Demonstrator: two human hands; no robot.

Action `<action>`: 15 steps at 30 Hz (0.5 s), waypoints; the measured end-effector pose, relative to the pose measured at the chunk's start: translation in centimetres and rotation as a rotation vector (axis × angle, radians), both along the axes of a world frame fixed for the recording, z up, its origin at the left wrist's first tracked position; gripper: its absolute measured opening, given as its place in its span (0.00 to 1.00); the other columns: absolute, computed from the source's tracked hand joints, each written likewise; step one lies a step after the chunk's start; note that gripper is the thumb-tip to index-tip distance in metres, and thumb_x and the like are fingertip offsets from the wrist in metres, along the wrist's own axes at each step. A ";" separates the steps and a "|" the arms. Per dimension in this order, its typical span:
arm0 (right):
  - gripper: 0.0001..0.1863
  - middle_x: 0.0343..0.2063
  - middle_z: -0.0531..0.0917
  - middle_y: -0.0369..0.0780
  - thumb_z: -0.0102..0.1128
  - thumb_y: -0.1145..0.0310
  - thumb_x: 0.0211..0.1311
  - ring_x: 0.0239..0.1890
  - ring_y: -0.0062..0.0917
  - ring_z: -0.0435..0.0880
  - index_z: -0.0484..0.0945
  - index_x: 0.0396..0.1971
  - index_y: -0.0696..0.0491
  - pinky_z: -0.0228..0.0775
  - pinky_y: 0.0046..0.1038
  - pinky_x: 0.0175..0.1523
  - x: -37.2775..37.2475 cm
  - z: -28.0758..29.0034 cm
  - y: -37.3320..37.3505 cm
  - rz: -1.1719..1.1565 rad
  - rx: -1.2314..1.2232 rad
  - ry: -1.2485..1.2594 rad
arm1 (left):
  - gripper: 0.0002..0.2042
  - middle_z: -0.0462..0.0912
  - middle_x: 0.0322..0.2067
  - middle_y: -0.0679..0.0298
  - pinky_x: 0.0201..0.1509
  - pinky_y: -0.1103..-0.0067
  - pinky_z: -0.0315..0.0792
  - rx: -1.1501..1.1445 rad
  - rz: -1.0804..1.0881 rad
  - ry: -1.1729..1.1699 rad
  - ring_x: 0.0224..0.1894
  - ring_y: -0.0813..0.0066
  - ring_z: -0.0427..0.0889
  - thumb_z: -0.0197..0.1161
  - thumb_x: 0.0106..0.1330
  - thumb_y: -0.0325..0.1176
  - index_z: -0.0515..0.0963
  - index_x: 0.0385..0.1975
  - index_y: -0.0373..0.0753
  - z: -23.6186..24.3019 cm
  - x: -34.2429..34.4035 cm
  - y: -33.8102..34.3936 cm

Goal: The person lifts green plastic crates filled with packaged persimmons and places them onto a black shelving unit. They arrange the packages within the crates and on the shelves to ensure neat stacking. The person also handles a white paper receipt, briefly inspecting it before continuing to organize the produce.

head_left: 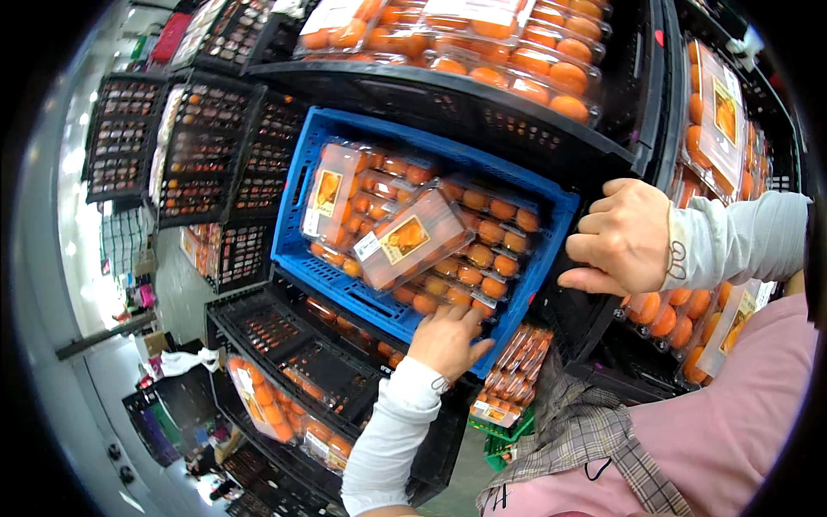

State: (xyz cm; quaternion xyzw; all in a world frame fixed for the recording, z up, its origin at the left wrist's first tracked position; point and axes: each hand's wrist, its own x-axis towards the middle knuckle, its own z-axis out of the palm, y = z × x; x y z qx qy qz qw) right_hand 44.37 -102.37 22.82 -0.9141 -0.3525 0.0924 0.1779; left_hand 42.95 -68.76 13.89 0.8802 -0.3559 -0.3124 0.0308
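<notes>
A blue plastic crate sits tilted in the middle of the view, holding several clear clamshell packs of round orange fruit. One pack with a picture label lies askew on top of the others. My left hand reaches over the crate's near side, its fingers stretched apart against the fruit packs; whether they grip one is not shown, and the fingertips are partly hidden. To the right of the blue crate, my right hand is closed, with its fingers curled at the edge of a black crate.
Behind the blue crate, a large black crate holds more fruit packs. Further packs stand in black crates at the right. Stacked black crates line the left. Below are more crates and a green crate with packs.
</notes>
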 end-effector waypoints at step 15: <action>0.48 0.73 0.51 0.42 0.71 0.41 0.46 0.71 0.57 0.50 0.58 0.69 0.29 0.49 0.73 0.61 11.1 -17.6 23.4 0.277 -0.392 -0.119 | 0.19 0.84 0.28 0.48 0.41 0.59 0.77 0.197 0.524 -0.302 0.35 0.48 0.84 0.64 0.61 0.49 0.83 0.26 0.36 3.1 9.6 10.5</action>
